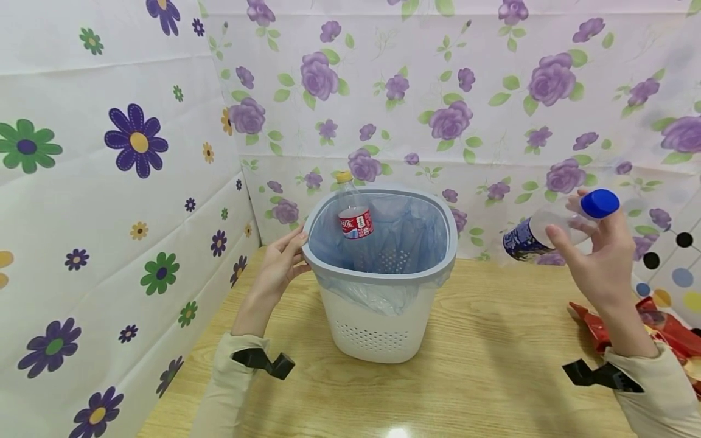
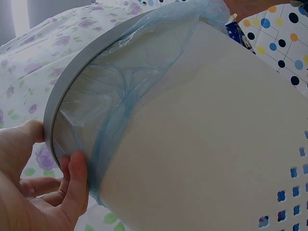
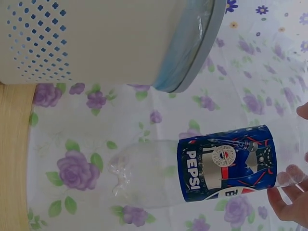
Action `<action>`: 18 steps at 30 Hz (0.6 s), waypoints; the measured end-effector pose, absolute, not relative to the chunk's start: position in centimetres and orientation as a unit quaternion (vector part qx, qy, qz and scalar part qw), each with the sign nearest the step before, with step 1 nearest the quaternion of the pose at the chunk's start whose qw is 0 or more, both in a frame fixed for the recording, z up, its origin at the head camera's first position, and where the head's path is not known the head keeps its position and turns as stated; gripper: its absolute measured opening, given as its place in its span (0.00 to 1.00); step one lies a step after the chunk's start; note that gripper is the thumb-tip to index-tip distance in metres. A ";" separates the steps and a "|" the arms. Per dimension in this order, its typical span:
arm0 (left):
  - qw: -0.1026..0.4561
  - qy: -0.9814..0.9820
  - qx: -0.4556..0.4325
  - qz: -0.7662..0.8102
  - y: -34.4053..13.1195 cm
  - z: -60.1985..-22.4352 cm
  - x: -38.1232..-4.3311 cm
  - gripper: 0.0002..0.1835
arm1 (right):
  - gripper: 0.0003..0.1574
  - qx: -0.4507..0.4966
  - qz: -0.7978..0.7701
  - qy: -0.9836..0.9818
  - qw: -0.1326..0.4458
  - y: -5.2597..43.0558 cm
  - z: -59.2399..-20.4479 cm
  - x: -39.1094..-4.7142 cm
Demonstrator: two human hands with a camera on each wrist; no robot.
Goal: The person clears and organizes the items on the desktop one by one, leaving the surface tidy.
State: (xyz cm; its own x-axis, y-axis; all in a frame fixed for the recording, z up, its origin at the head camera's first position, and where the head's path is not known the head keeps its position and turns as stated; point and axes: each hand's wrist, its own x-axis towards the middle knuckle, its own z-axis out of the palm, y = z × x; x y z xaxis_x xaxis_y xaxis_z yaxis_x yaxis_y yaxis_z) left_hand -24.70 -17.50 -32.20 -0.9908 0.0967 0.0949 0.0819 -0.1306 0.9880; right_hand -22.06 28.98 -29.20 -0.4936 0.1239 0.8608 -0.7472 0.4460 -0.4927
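Observation:
A white trash bin (image 1: 378,316) with a grey rim stands on the wooden table, lined with a translucent blue plastic bag (image 1: 421,228). Inside it leans a bottle (image 1: 356,216) with a yellow cap and red label, its neck above the rim. My left hand (image 1: 282,261) grips the bin's left rim, thumb on top and fingers beneath in the left wrist view. To the right of the bin, my right hand (image 1: 599,255) holds a clear Pepsi bottle (image 3: 226,163) with a blue cap in the air. That bottle is tilted, its base pointing toward the bin.
Red shiny packaging (image 1: 657,325) lies at the table's right edge, partly behind the right forearm. Flower-patterned sheets (image 1: 394,91) hang behind and to the left. The wooden table (image 1: 482,365) extends in front of the bin.

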 end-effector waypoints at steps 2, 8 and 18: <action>0.006 0.659 0.069 0.749 -17.5 -32.2 -24.7 0.30 | 0.35 0.224 0.488 -0.711 0.455 28.8 -28.9 -22.0; 0.006 0.658 0.069 0.750 -17.5 -32.1 -24.7 0.30 | 0.34 0.250 0.545 -0.668 0.441 28.5 -28.0 -21.7; 0.006 0.657 0.067 0.751 -17.5 -32.1 -24.7 0.30 | 0.33 0.265 0.570 -0.634 0.450 27.7 -26.7 -20.7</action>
State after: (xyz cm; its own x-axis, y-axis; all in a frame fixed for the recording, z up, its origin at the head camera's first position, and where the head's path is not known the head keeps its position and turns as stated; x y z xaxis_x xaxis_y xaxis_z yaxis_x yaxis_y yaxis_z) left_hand -24.68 -17.49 -32.13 -0.9909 0.0971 0.0933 0.0795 -0.1373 0.9873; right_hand -20.74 27.67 -26.72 -0.4534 0.1770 0.8735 -0.8497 0.2099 -0.4836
